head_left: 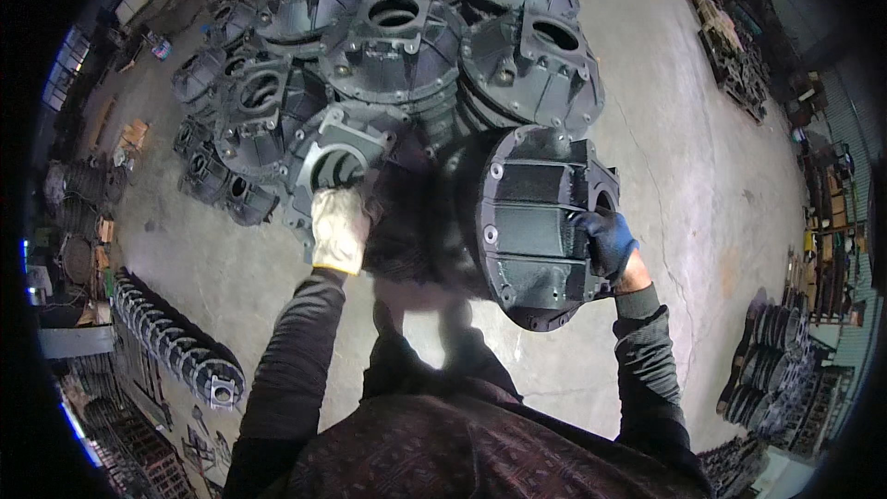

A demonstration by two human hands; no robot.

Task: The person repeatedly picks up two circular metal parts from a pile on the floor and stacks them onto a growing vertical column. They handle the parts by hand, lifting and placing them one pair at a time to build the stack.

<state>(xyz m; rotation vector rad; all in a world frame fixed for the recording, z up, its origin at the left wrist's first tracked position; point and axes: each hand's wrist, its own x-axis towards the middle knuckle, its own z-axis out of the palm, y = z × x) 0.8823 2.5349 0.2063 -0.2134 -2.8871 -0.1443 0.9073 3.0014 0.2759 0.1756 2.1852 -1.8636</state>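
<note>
In a pale work glove, my left hand (pixel 339 229) is hooked over the lower rim of the round bore of a dark metal bell housing (pixel 362 140). My right hand (pixel 608 242), gloved in blue, grips the narrow end of another black bell housing (pixel 534 217). That one is tipped on its side, its ribbed wall and wide bolt-hole flange showing; my right fingertips are partly hidden at its opening. Behind both hands more bell housings (pixel 397 54) are piled in nested stacks, bores facing up. Dark blur and shadow hide the gap between my hands.
On the left, a row of ring-like metal parts (pixel 176 337) lies on the grey concrete floor (pixel 661 185). Stacked dark castings (pixel 765 365) stand at the lower right. A pallet of metal parts (pixel 725 46) runs along the far right, and shelving (pixel 836 212) lines the right wall.
</note>
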